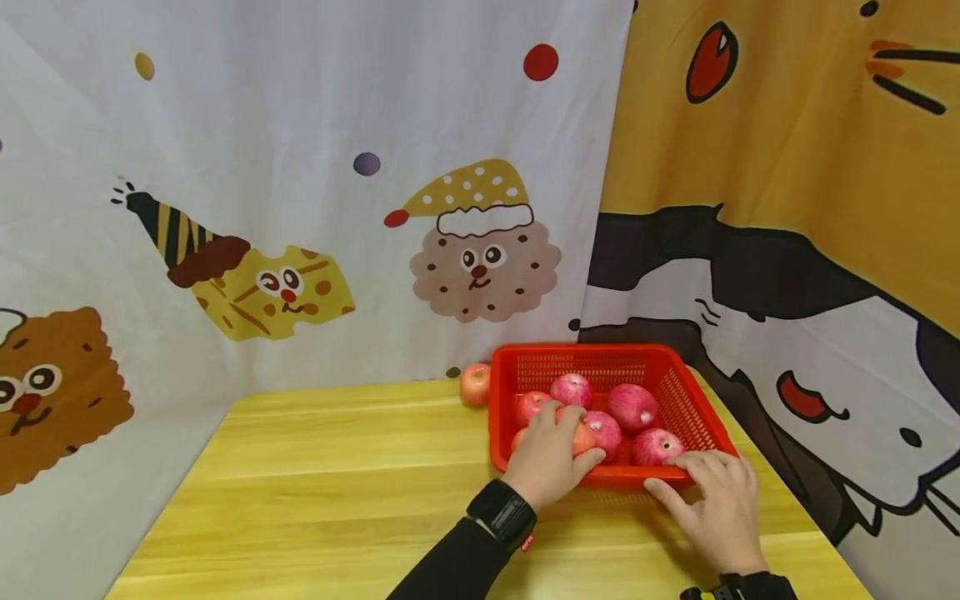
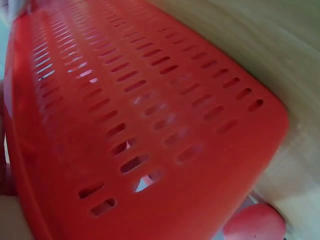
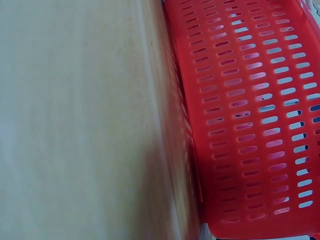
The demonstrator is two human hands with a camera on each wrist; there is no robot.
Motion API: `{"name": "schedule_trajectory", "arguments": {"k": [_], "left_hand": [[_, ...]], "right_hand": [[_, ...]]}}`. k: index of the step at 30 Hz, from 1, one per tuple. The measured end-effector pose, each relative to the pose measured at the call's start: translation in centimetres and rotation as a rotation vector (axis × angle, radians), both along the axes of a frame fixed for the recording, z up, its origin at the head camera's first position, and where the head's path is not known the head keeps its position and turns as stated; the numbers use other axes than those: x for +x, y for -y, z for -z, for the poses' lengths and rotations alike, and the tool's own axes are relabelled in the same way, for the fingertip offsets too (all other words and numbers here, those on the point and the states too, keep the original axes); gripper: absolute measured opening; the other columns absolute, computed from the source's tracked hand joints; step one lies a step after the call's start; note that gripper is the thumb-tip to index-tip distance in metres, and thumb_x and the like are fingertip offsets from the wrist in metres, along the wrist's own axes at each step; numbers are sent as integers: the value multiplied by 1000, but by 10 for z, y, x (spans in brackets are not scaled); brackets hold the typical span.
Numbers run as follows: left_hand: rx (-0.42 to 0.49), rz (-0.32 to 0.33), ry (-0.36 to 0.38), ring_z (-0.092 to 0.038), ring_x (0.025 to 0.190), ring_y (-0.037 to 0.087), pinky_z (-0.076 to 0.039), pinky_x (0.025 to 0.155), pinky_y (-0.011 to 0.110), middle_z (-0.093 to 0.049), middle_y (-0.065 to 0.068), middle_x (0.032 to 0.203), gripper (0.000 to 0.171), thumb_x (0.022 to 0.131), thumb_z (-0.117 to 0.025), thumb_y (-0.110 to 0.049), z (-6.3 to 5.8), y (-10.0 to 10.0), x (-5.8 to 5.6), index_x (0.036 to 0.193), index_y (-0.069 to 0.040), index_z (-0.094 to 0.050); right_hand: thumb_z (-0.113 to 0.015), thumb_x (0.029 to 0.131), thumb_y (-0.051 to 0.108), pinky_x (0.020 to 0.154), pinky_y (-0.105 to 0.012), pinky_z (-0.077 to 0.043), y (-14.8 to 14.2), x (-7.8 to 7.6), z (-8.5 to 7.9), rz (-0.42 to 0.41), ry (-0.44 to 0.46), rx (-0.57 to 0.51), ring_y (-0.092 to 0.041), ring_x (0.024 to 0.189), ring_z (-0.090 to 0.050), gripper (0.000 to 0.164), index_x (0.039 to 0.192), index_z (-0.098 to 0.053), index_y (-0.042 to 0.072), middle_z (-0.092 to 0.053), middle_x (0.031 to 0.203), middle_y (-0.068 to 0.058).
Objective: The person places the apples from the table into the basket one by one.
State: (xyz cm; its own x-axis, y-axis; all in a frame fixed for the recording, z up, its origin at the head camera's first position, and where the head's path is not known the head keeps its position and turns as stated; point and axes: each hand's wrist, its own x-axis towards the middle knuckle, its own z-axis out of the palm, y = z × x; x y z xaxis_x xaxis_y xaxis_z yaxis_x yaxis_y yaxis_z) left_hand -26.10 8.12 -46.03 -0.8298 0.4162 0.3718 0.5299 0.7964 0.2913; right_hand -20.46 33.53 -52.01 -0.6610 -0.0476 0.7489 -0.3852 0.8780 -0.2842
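Note:
A red plastic basket (image 1: 615,477) with slotted walls stands on the table and holds several round fruits that look like apples. Some are streaked pink, like the apple (image 1: 632,406); others are orange-red. Reaching over the near rim, my left hand (image 1: 551,454) grips an orange-red apple (image 1: 583,439) inside, its fingers partly hiding it. My right hand (image 1: 712,504) holds the basket's near right rim, thumb outside and fingers over the top. Close up, the left wrist view shows the basket wall (image 2: 200,175); in the right wrist view, its slotted side (image 3: 240,125) appears.
One orange-red apple (image 1: 475,384) sits outside the basket, against its far left corner. The yellow wood-grain table (image 1: 315,483) extends to the left. Patterned cloth curtains (image 1: 300,167) hang behind the table and along the right.

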Motion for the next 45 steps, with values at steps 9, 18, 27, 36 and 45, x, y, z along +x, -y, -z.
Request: {"name": "schedule_trajectory", "arguments": {"k": [9, 18, 27, 36, 45], "left_hand": [[-165, 65, -156, -54, 108, 19, -52, 88, 42, -59, 1, 127, 39, 101, -44, -52, 6, -2, 5, 118, -28, -70], [-199, 73, -122, -59, 87, 16, -49, 80, 37, -68, -11, 106, 44, 105, -34, -51, 6, 0, 9, 108, -36, -75], [-217, 73, -134, -60, 90, 16, -49, 83, 38, -68, -10, 108, 46, 105, -32, -52, 6, 0, 11, 111, -35, -74], [-220, 71, -150, -59, 89, 16, -50, 82, 38, -67, -11, 109, 46, 105, -31, -51, 8, 0, 10, 112, -35, -74], [-229, 69, -153, -58, 89, 17, -49, 82, 38, -67, -10, 108, 46, 105, -30, -52, 11, 0, 9, 112, -35, -73]], "right_hand": [[-88, 62, 41, 90, -65, -25, -1, 0, 0, 1, -12, 1, -39, 97, -46, 46, 90, -73, 8, -67, 92, -13], [-88, 62, 41, 91, -65, -25, -2, -1, 2, 4, -5, 13, -39, 98, -45, 45, 90, -72, 9, -67, 92, -12], [-88, 62, 39, 91, -66, -25, -1, 1, 0, 10, 7, 9, -40, 99, -45, 46, 90, -72, 7, -67, 92, -14], [-88, 62, 40, 90, -65, -26, 0, 1, -1, 10, 1, 11, -40, 98, -45, 46, 89, -72, 7, -67, 92, -14], [-88, 62, 40, 91, -66, -25, -1, 0, 2, 16, 6, 7, -40, 99, -45, 46, 90, -72, 8, -67, 92, -14]]}}
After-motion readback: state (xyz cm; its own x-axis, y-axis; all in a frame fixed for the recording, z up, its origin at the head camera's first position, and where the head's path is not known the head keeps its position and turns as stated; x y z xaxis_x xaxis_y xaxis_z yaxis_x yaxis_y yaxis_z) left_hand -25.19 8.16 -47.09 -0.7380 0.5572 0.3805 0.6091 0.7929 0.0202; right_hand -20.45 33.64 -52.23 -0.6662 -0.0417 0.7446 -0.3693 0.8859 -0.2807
